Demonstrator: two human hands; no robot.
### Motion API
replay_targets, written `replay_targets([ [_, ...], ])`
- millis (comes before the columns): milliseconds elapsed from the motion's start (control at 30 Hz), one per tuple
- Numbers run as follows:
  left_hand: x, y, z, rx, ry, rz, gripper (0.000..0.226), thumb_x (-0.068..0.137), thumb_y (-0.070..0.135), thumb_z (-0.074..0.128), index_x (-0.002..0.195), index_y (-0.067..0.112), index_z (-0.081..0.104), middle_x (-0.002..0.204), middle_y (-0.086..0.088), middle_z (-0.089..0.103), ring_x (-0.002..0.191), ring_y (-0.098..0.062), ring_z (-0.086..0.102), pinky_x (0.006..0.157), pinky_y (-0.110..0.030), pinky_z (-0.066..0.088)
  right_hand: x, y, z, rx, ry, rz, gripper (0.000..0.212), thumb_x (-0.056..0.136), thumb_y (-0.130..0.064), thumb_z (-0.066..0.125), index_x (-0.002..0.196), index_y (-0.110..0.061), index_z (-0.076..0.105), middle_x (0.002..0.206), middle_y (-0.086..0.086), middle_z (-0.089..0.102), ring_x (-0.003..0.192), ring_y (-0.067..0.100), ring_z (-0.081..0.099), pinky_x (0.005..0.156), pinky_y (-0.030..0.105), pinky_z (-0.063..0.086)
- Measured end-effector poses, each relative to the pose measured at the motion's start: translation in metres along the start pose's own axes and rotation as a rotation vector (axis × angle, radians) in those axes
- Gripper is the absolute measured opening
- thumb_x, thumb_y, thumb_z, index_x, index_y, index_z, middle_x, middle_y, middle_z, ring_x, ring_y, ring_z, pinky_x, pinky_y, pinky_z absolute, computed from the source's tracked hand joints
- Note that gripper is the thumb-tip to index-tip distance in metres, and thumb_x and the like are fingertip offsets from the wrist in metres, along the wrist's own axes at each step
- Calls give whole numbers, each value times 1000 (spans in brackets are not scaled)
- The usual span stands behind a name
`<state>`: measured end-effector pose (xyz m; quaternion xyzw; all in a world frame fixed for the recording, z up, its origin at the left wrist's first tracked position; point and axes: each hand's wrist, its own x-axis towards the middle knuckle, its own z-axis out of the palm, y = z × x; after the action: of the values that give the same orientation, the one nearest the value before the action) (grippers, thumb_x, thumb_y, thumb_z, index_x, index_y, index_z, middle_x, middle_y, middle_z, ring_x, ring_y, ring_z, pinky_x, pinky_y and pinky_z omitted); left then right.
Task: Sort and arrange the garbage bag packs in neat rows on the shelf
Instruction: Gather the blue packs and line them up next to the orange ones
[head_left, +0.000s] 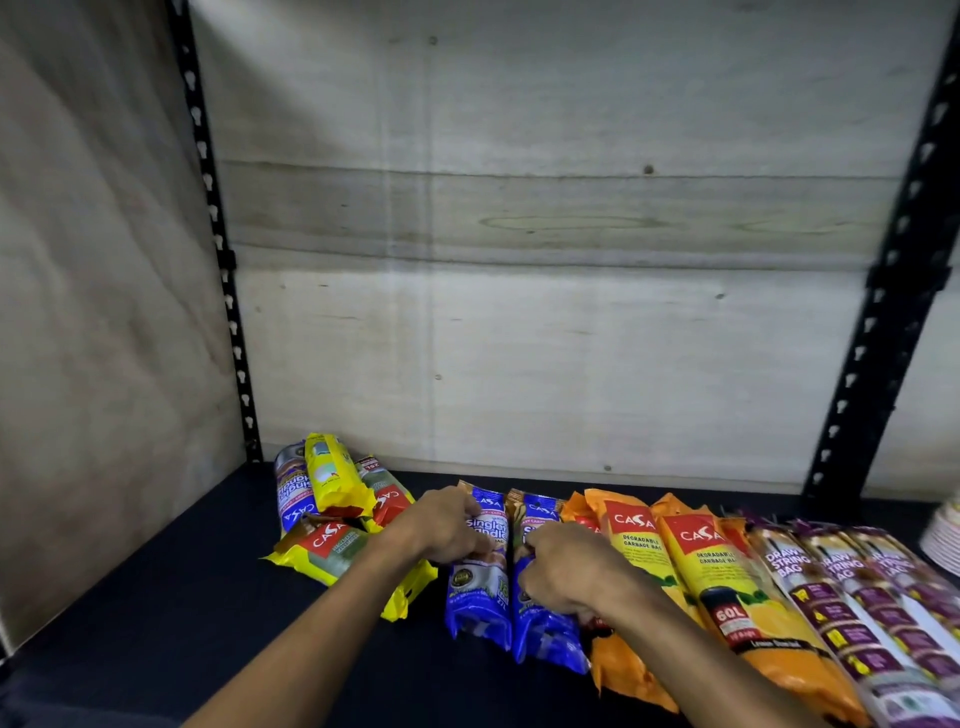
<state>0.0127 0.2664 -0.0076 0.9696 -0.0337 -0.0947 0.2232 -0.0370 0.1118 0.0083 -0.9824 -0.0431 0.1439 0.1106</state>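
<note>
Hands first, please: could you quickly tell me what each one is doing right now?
Left hand: fingers curled on the left blue pack, gripping it.
Right hand: fingers curled on the right blue pack, gripping it.

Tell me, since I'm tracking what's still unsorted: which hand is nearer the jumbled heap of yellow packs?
Left. The left hand rests on a blue pack beside the yellow heap; the right hand lies farther right.
</note>
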Motion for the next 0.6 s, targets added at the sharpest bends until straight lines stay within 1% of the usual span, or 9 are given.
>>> replay_targets([
  [100,4,0,0,-31,4,-2,61,85,37,71,139,18,50,139,-6,53,113,-21,59,91,-33,54,11,-2,3,-3,9,14,36,91,-16,63,127,-12,60,119,10,62,106,26,64,86,34,57],
  [200,6,-2,1,-63,28,0,61,85,37,71,139,18,50,139,-6,54,116,-21,59,93,-32,53,19,-2,2,11,24,11,39,91,-17,66,129,-13,58,120,9,62,107,25,63,88,33,57],
  [267,6,-3,1,-88,49,-2,61,85,37,72,139,18,51,140,-6,54,117,-21,58,94,-32,52,23,-1,3,15,35,4,40,91,-18,66,130,-14,58,121,8,62,107,24,62,87,33,57],
  [367,4,-4,2,-83,58,-12,58,85,38,71,137,19,53,137,-5,56,114,-18,59,88,-28,51,24,1,3,0,37,3,37,92,-20,65,128,-13,58,117,6,63,102,21,64,84,32,57],
  [433,1,-6,-2,-122,78,-12,45,86,37,70,127,19,61,127,-2,63,106,-16,63,85,-27,54,24,2,1,-19,59,2,30,93,-24,62,121,-14,60,112,5,64,98,20,64,80,31,56],
  [467,-1,-7,-7,-200,119,-11,35,87,36,70,116,18,67,118,-1,67,99,-16,65,82,-30,57,24,1,-1,-23,101,-1,29,93,-28,61,119,-15,61,112,4,63,101,21,62,81,33,54],
  [533,-7,-14,-22,-362,244,-44,16,88,32,69,94,18,71,96,1,71,84,-15,66,73,-32,61,27,-6,-4,-4,236,-10,33,94,-36,60,120,-16,61,121,6,59,112,26,56,91,39,50],
  [567,-8,-21,-31,-359,336,-62,15,88,32,68,88,17,71,90,0,72,79,-14,66,72,-33,61,29,-11,-6,23,293,-23,35,94,-39,60,121,-15,62,124,6,58,116,27,54,95,41,48],
  [600,-9,-28,-40,-310,426,-84,18,87,32,66,86,15,72,89,0,74,79,-14,66,73,-33,59,33,-18,-7,49,322,-43,37,94,-42,58,119,-15,63,123,7,60,116,28,54,96,42,47],
])
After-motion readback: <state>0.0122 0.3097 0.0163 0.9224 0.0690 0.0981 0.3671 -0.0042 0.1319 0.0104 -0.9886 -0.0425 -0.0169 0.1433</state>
